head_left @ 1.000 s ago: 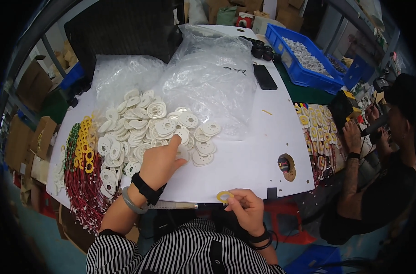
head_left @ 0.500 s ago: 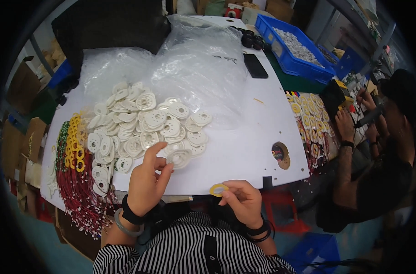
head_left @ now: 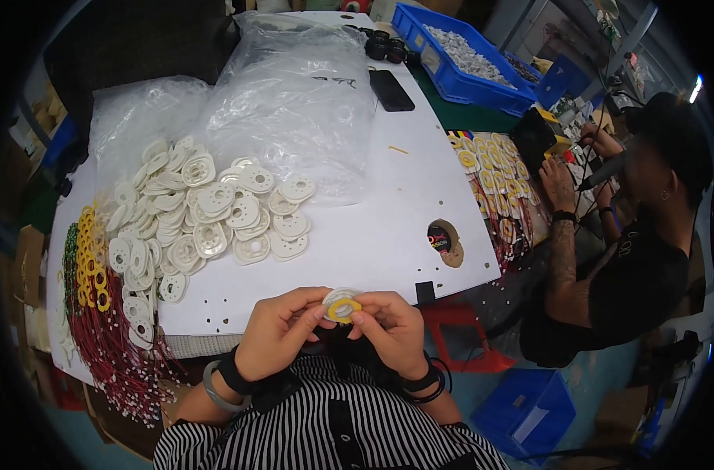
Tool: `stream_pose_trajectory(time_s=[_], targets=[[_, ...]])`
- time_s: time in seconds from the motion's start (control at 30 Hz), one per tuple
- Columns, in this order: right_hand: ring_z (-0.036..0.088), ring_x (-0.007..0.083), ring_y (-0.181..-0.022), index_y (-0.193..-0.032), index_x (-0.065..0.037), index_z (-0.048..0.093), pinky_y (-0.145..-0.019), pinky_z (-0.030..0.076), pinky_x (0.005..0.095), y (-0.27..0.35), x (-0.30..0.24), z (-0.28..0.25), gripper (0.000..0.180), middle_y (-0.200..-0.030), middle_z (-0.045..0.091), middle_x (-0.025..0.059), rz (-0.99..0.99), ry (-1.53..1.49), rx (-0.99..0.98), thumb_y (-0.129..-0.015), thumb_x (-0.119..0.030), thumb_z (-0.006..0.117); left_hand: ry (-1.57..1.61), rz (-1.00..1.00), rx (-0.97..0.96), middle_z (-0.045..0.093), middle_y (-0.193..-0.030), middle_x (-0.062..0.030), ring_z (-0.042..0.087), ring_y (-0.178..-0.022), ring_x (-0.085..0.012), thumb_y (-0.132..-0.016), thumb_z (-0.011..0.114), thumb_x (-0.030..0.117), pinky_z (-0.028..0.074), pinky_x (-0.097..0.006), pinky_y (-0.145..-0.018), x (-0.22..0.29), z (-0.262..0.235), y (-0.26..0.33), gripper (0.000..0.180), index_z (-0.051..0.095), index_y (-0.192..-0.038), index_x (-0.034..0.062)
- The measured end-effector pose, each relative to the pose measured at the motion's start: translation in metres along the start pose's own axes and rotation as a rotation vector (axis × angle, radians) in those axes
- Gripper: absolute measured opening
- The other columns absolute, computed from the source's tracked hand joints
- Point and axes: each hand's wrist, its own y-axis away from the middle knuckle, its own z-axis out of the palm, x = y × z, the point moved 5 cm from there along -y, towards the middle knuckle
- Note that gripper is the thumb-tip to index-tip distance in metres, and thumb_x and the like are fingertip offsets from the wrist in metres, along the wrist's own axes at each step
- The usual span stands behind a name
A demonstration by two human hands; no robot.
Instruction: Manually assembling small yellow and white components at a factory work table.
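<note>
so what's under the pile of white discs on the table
The pile of white discs lies on the white table board, its far edge against clear plastic bags. Yellow rings and red wires lie beside it. What sits beneath the heap is covered.

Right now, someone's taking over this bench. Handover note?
Left hand and right hand: both grip one white disc with a yellow ring on it, at the near table edge.
White discs pile: table left of centre. Yellow rings and red wires: far left. Clear bags: behind the pile.
Done: one disc and ring brought together.
Left: most of the pile untouched.
</note>
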Motion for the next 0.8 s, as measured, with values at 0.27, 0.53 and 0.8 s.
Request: stream_pose_trajectory(time_s=[0.27, 0.53, 0.8], targets=[[0.066, 0.0109, -0.075, -0.113, 0.004, 0.058, -0.065, 0.055, 0.0216, -0.001, -0.001, 0.001, 0.024, -0.096, 0.069, 0.0134, 0.01, 0.024, -0.003, -0.09, -0.002, 0.063, -0.154, 0.111, 0.03, 0.068, -0.093, -0.0105, 0.066, -0.078, -0.0113, -0.096, 0.053, 0.011, 0.054, -0.023, -0.063, 0.008, 0.0, 0.003, 0.027, 0.059, -0.12, -0.001], [0.067, 0.0123, -0.076, -0.111, 0.004, 0.058, -0.066, 0.056, 0.0221, -0.001, -0.006, 0.0, 0.022, -0.096, 0.069, 0.013, -0.019, 0.105, -0.011, -0.09, -0.001, 0.063, -0.552, 0.433, 0.064, 0.064, -0.076, -0.0106, 0.061, -0.061, -0.0203, -0.089, 0.058, 0.006, 0.048, -0.03, -0.056, 0.031, 0.006, 0.009, 0.028, 0.062, -0.116, 0.0035], [0.065, 0.0116, -0.073, -0.111, 0.004, 0.056, -0.064, 0.054, 0.0214, 0.004, -0.003, 0.002, 0.021, -0.092, 0.067, 0.0115, 0.021, -0.07, -0.053, -0.091, -0.001, 0.061, -0.41, 0.381, 0.11, 0.066, -0.081, -0.0127, 0.062, -0.062, -0.0217, -0.09, 0.059, 0.006, 0.049, -0.029, -0.058, 0.026, 0.003, 0.013, 0.025, 0.063, -0.114, 0.002]])
